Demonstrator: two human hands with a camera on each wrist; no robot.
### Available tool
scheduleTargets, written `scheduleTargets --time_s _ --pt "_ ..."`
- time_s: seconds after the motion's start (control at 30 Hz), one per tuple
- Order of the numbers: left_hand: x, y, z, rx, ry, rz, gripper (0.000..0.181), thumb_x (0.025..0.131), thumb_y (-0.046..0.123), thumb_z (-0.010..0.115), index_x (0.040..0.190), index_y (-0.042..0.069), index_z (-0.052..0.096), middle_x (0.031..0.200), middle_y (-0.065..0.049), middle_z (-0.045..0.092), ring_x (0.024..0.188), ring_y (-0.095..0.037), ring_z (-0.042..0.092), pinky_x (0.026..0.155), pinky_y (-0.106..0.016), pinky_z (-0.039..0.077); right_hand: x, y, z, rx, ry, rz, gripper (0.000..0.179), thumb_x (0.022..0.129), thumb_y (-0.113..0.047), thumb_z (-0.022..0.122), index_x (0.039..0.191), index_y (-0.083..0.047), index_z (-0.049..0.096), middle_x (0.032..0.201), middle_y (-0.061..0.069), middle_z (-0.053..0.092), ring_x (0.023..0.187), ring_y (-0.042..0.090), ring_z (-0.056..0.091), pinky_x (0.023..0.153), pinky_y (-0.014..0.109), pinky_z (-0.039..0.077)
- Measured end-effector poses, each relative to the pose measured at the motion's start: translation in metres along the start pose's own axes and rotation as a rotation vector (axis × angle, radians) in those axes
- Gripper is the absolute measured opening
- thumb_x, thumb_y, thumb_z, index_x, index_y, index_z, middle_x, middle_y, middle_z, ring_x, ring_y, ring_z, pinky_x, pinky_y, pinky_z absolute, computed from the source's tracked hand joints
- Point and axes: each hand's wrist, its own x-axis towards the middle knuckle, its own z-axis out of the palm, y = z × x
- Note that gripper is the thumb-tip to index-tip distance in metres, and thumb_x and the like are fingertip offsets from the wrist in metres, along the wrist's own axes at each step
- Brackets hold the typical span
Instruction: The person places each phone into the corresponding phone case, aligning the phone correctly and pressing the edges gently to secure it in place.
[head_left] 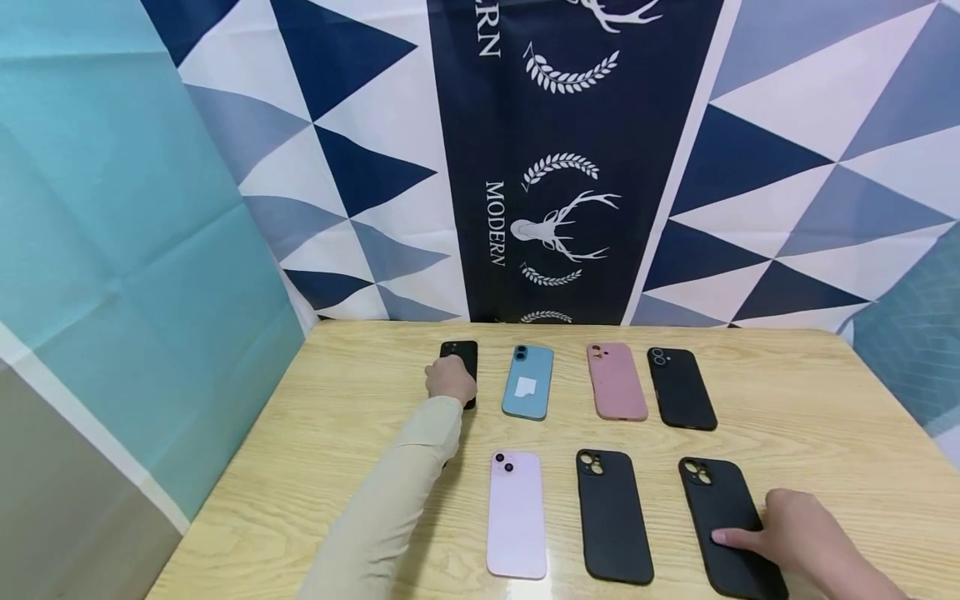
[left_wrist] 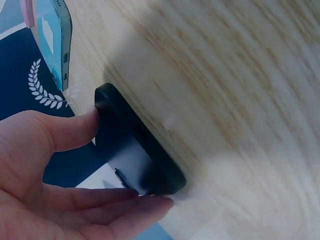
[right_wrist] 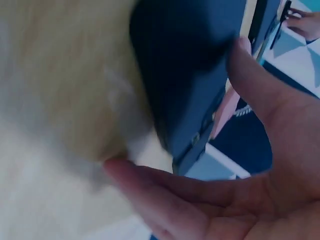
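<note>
At the back left of the table, my left hand (head_left: 451, 379) grips a black phone (head_left: 470, 358) by its edges. The left wrist view has the thumb (left_wrist: 75, 131) on one side of this phone (left_wrist: 132, 145) and the fingers on the other. Over the front-right black phone case (head_left: 723, 508) is my right hand (head_left: 798, 529), its thumb extended across the case. From the right wrist, the fingers (right_wrist: 150, 192) look spread beside the case (right_wrist: 185, 65), with a gap between them. Whether the thumb touches the case, I cannot tell.
Right of the left hand lie a blue phone (head_left: 528, 383), a pink case (head_left: 617, 381) and a black phone (head_left: 682, 387). A lilac phone (head_left: 517, 517) and another black case (head_left: 615, 517) lie in the front row. Patterned cloth (head_left: 360, 167) hangs behind the wooden table (head_left: 337, 400).
</note>
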Motion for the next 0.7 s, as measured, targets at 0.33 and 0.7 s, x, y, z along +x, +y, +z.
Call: scheduleTargets --time_s 0.33,0.7 --pt "-0.002 0.006 -0.001 0.177 0.047 0.032 0.018 0.088 0.019 0.066 0.096 0.005 0.074 0.089 -0.012 0.075 0.080 -0.025 0.069 0.082 -0.037 0.049 0.002 -0.013 0.017 -0.038 0.090 -0.069 0.071 0.061 -0.066 0.077 0.066 0.002 0.055 0.058 0.005 0.046 0.054 0.016 0.042 0.052 0.025 0.031" --pt "-0.004 0.006 0.000 0.059 0.034 -0.072 0.042 0.076 0.033 0.082 0.101 0.001 0.072 0.101 -0.022 0.068 0.088 -0.032 0.059 0.074 -0.038 0.047 0.008 -0.002 -0.001 0.085 0.012 -0.007 0.079 0.057 -0.060 0.084 0.082 0.008 0.053 0.069 0.009 0.051 0.065 0.020 0.045 0.055 0.027 0.035"
